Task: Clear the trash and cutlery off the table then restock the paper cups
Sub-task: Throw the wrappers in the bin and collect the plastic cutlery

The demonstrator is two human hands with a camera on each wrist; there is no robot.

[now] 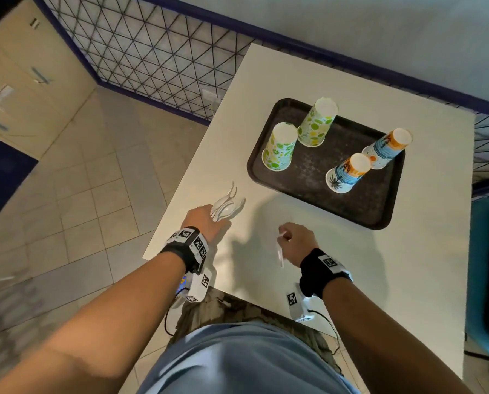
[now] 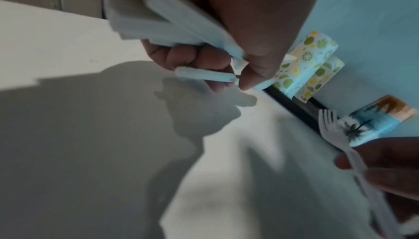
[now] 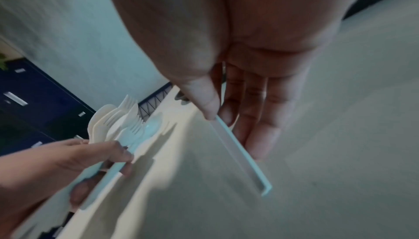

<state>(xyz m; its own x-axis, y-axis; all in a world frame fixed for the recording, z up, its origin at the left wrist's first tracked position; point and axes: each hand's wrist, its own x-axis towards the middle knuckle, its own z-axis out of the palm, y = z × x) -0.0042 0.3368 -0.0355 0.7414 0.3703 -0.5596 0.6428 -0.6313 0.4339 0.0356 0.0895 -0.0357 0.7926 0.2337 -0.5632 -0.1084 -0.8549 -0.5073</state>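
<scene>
Gathering cutlery: our left hand (image 1: pixel 206 220) grips a bundle of plastic cutlery (image 1: pixel 227 207) over the tabletop (image 1: pixel 337 265), right hand (image 1: pixel 300 241) pinches one fork (image 1: pixel 280 251). Paper cups (image 1: pixel 317 122) on tray (image 1: pixel 308 172); restocking seemingly left.

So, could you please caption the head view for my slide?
Left hand grips white plastic cutlery; right hand holds one fork.

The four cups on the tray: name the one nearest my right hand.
The palm-tree cup at the tray's near right side, upside down like the rest. It stands closer to the right hand than its taller twin behind or the two lime-print cups.
</scene>
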